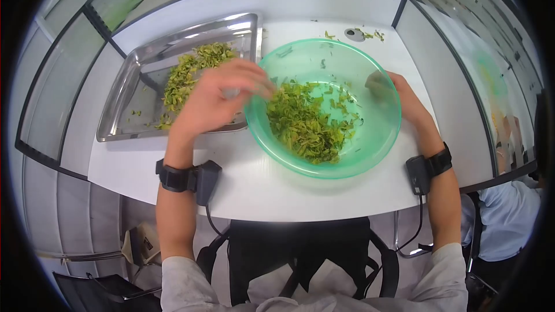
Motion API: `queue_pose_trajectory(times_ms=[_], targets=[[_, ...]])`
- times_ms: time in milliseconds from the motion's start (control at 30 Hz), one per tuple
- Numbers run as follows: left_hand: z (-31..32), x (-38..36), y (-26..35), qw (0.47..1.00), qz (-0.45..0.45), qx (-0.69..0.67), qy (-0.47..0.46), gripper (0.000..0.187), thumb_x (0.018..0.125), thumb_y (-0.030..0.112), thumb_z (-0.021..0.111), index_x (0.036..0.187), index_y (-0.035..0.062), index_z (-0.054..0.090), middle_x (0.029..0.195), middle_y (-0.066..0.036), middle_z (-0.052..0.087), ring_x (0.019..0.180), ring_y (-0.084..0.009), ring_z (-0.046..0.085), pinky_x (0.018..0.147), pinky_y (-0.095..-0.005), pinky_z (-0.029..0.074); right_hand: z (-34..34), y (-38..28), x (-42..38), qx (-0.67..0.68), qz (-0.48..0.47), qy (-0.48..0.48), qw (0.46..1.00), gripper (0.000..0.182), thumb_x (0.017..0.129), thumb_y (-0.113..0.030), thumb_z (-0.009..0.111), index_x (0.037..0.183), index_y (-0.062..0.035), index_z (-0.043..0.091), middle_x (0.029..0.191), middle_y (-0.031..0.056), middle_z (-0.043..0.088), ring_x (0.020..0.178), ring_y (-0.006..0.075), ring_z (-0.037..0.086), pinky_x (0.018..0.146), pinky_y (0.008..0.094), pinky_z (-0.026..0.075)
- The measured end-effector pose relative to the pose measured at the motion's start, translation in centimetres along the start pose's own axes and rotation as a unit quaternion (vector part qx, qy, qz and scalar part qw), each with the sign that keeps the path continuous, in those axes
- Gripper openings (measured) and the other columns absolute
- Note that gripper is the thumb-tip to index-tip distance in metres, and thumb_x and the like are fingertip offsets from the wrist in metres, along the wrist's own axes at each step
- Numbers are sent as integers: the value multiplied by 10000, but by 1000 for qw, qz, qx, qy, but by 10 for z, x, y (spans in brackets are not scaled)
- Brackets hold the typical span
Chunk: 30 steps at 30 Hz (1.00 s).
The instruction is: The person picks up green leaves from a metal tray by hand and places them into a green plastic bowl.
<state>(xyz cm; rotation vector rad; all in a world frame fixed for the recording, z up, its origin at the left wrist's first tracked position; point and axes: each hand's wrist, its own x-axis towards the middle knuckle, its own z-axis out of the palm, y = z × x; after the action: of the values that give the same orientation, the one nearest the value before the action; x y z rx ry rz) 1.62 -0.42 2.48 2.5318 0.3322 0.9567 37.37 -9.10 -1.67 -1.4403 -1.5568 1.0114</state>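
A translucent green plastic bowl (370, 144) stands on the white table in front of me. Chopped green leaves (303, 121) are heaped on its left side, with loose bits scattered over the bottom. My left hand (228, 89) hovers at the bowl's left rim, its loosely bent, slightly blurred fingers reaching over the edge. A gap shows between thumb and fingers, and I see nothing held there. On the far right, my right hand (399, 95) grips the bowl from outside; its curled fingers show dimly through the wall.
A rectangular metal tray (118, 101) with more chopped leaves (188, 75) lies at the left. Leaf scraps (373, 36) lie by a round cable hole (354, 35) at the back. Partitions enclose the table. Both wrists wear black cabled devices. Another person's sleeve (509, 216) shows at right.
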Motion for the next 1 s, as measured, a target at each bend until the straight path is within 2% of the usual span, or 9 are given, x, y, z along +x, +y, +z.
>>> queue_pose_trajectory(times_ms=[133, 267, 333, 367, 500, 533, 867, 933, 1000], targets=[[1, -3, 9, 994, -92, 50, 36, 117, 726, -9, 709, 835, 29, 692, 856, -32, 688, 817, -105, 603, 763, -258, 468, 0, 3, 2, 6, 1, 5, 1000, 281, 899, -238, 610, 1065, -12, 622, 912, -9, 627, 812, 75, 554, 741, 242, 470], [-23, -15, -6, 965, -210, 20, 156, 197, 670, 19, 760, 847, 14, 674, 842, -33, 668, 796, -138, 601, 781, -298, 470, 1, 2, 0, 7, 5, 10, 1000, 265, 897, -231, 610, 1049, -14, 628, 912, -3, 627, 809, 77, 553, 739, 244, 469], [-36, -24, -11, 962, -259, 85, 37, 249, 664, 64, 775, 891, 26, 680, 861, -33, 669, 788, -146, 604, 780, -288, 474, 2, 7, -1, -1, 3, 12, 1000, 262, 896, -231, 610, 1043, -14, 626, 906, -6, 623, 803, 75, 549, 732, 244, 469], [-40, -33, -15, 940, -303, 107, -111, 256, 669, 81, 759, 911, 32, 691, 857, -49, 677, 779, -164, 616, 765, -301, 487, 0, 4, 2, -11, -5, 13, 1000, 260, 895, -231, 609, 1038, -14, 624, 900, -8, 619, 796, 72, 545, 725, 244, 468], [-36, -38, -34, 916, -352, 102, -163, 260, 682, 141, 733, 917, 32, 712, 837, -119, 699, 761, -227, 656, 721, -319, 508, 0, 1, 0, 1, 23, 14, 1000, 263, 892, -227, 611, 1051, -17, 623, 902, -14, 619, 793, 69, 542, 725, 239, 466], [-35, -39, -37, 912, -368, 98, -153, 199, 700, 96, 732, 873, 5, 696, 761, -79, 675, 696, -157, 621, 682, -295, 499, 2, 1, 0, 4, 11, 13, 1000, 266, 890, -230, 615, 1051, -18, 624, 907, -14, 621, 793, 69, 543, 723, 239, 466], [-31, -27, -28, 927, -302, 223, 18, 176, 801, 114, 671, 944, 11, 683, 772, -75, 673, 689, -139, 600, 666, -290, 485, 0, 2, 0, 7, -6, 1, 1000, 277, 900, -255, 605, 1035, -14, 625, 901, -12, 618, 798, 66, 542, 722, 240, 466], [-24, -20, -26, 928, -245, 223, 174, 169, 813, 99, 663, 963, 24, 685, 779, -71, 679, 696, -129, 602, 681, -279, 482, 0, 2, 0, -13, -2, 5, 1000, 280, 901, -260, 603, 1033, -14, 624, 894, -12, 616, 792, 66, 541, 716, 240, 466], [-10, -7, -7, 957, -158, 129, 207, 171, 799, 57, 657, 967, 47, 693, 911, -72, 686, 804, -142, 618, 765, -279, 475, 1, 1, 0, -17, 0, 7, 1000, 275, 899, -255, 604, 1029, -13, 623, 886, -10, 615, 787, 67, 543, 710, 241, 466]])
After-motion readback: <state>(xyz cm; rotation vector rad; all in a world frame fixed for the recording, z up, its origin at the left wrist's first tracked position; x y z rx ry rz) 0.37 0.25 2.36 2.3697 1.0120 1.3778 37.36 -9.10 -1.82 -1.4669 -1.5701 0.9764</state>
